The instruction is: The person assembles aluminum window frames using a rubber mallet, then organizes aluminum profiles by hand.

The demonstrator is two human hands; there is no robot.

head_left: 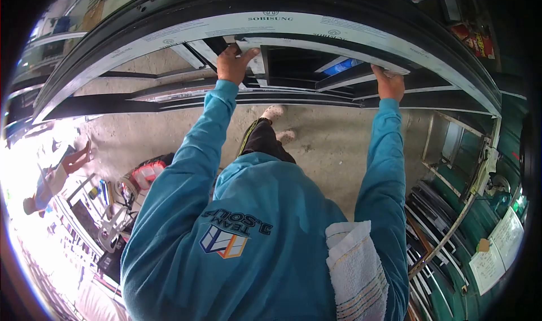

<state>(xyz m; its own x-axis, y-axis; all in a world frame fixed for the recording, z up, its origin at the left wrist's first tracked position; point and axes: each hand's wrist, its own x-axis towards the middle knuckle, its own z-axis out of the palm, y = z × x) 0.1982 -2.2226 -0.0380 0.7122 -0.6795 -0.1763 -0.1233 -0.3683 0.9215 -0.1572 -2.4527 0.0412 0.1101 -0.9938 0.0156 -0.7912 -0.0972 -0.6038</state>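
Both hands, left hand (234, 64) and right hand (389, 85), grip the dark frame (293, 92) overhead.

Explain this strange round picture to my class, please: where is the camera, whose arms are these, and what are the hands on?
There is no machine here, only a person at work. The one picture comes from a camera worn on the head; its wide lens bends straight lines into curves. Both arms wear blue sleeves. The left hand presses on a dark metal frame made of long bars, some covered with white protective film printed with lettering. The right hand grips a bar of the same frame further along. A striped towel hangs at the person's front. Below is a concrete floor; tools and boxes lie to one side, more stacked frame bars to the other. Another person sits at the edge.
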